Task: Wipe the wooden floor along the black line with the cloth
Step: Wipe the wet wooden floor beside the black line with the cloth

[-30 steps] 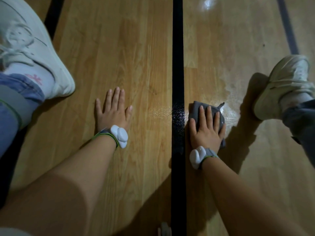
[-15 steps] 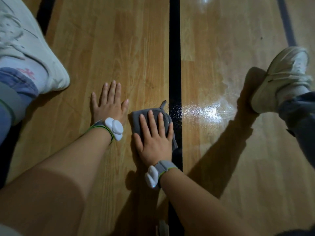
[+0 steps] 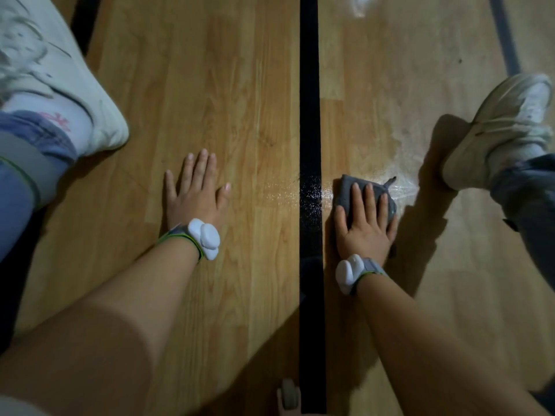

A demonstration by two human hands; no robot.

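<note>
Wooden floor (image 3: 210,85) fills the view, and the black line (image 3: 309,85) runs straight up its middle. The left hand (image 3: 196,196) lies flat on the boards left of the line, fingers straight. The right hand (image 3: 368,229) presses with straight fingers on the grey cloth (image 3: 348,190), just right of the line.

Grey cloth (image 3: 350,190), black line (image 3: 310,115), tan wood-grain floor (image 3: 210,85), white shoes (image 3: 99,115), blue jeans (image 3: 15,190)

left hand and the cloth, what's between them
In the head view, wet-streaked wooden floor and the black line lie between the left hand and the cloth under the right hand.
</note>
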